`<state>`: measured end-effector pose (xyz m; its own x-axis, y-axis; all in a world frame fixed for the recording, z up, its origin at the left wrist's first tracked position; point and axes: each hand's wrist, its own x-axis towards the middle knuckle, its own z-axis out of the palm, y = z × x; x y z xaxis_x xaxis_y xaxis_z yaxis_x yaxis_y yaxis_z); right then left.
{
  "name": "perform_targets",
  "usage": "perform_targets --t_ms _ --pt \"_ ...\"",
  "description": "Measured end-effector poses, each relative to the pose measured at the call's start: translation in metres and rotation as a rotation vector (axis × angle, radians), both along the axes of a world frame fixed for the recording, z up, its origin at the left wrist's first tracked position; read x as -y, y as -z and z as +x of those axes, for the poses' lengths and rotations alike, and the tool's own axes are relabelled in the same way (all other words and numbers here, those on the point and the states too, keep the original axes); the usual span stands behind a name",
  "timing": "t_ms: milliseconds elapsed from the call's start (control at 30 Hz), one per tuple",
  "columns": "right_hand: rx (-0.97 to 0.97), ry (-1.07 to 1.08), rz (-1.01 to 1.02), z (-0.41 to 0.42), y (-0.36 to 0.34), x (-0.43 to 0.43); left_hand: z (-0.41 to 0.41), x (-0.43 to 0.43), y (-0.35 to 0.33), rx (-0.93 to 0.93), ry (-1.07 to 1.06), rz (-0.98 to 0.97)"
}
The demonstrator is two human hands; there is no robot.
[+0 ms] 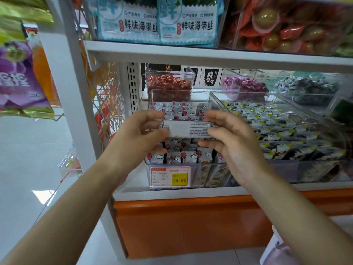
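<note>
— Which step is this?

— Looking over one snack packet (188, 129). My left hand (141, 131) and right hand (229, 138) each pinch a short end, so both grips are clenched on it. It hangs just above the clear bin (198, 96), the one with the 15.80 price tag (170, 176) on its front.

— How does it lie?

— Its long axis is level and runs left to right across the bin, with the white printed back facing up at me. The print is too blurred to read; it may be ingredients.

— And next?

— I'd judge it goes down into the bin among the matching packets (179, 157). That means lining it up with their rows, lowering it, then easing both grips off.
</note>
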<state>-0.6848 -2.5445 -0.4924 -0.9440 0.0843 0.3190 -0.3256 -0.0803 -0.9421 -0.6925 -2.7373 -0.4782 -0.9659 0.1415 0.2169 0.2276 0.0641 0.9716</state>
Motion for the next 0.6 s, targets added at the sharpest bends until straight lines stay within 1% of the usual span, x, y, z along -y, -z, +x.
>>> perform_targets --t_ms 133,333,400,467,533,600 --pt "-0.045 0.062 0.152 0.0009 0.0008 -0.0001 0.0037 -0.0003 -0.0025 -0.083 0.026 -0.116" --pt "-0.060 0.145 0.165 0.0006 0.0016 0.0020 0.0040 -0.0002 -0.0033 -0.145 0.031 -0.248" --pt "-0.089 0.167 0.198 0.0003 0.0020 0.0026 0.0040 -0.0009 -0.0026 -0.125 0.040 -0.244" --pt "-0.150 0.179 0.279 0.0018 0.0018 0.0039 0.0049 -0.0020 -0.0024 -0.111 0.028 -0.245" --pt "-0.188 0.167 0.342 0.0036 0.0015 0.0063 0.0047 -0.0027 -0.0025 -0.151 -0.022 -0.288" --pt "-0.197 0.145 0.344 0.0044 0.0019 0.0075 0.0041 -0.0023 -0.0036 -0.180 -0.052 -0.314"
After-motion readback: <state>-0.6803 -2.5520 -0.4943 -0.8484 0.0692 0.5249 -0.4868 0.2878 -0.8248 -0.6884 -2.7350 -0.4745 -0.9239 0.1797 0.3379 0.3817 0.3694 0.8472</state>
